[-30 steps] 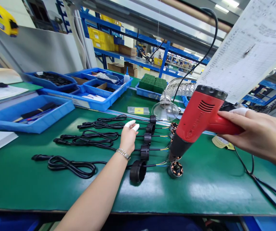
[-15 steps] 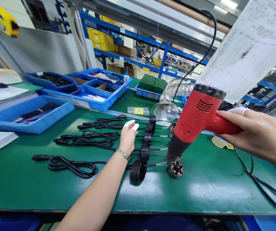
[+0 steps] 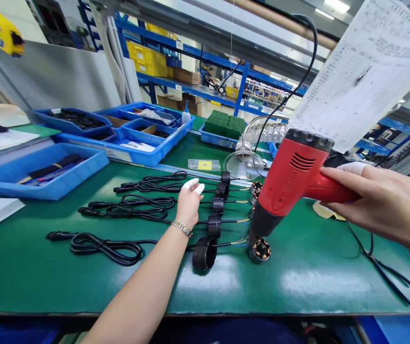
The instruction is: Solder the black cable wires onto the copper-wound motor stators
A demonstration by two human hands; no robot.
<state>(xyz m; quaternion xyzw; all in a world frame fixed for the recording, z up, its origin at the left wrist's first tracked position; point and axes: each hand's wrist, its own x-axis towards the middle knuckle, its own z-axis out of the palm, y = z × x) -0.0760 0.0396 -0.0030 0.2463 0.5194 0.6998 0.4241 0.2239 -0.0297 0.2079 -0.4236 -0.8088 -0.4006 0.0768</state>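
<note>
My right hand [image 3: 373,196] grips the handle of a red heat gun [image 3: 290,177]. Its dark nozzle points down just over the nearest copper-wound motor stator [image 3: 261,250], covering part of the ones behind. My left hand [image 3: 189,200], white covers on its fingertips, hovers over the black cables [image 3: 147,203] with thumb and forefinger apart and no object visible between them. Several black ring-shaped caps [image 3: 205,253] sit in a row on the cables, right of that hand. Thin coloured wires [image 3: 238,242] run from the cable ends toward the stators.
Blue parts trays [image 3: 143,155] stand at the back left, and a blue bin [image 3: 57,188] lies nearer. A clear extraction hood [image 3: 243,165] is behind the stators. Cutting pliers [image 3: 387,272] lie at right. A printed sheet [image 3: 362,71] hangs above the heat gun.
The heat gun's nozzle has shifted slightly toward the nearest stator and now hides more of the one behind it. My left hand stays nearly still; the view has drifted a little.
</note>
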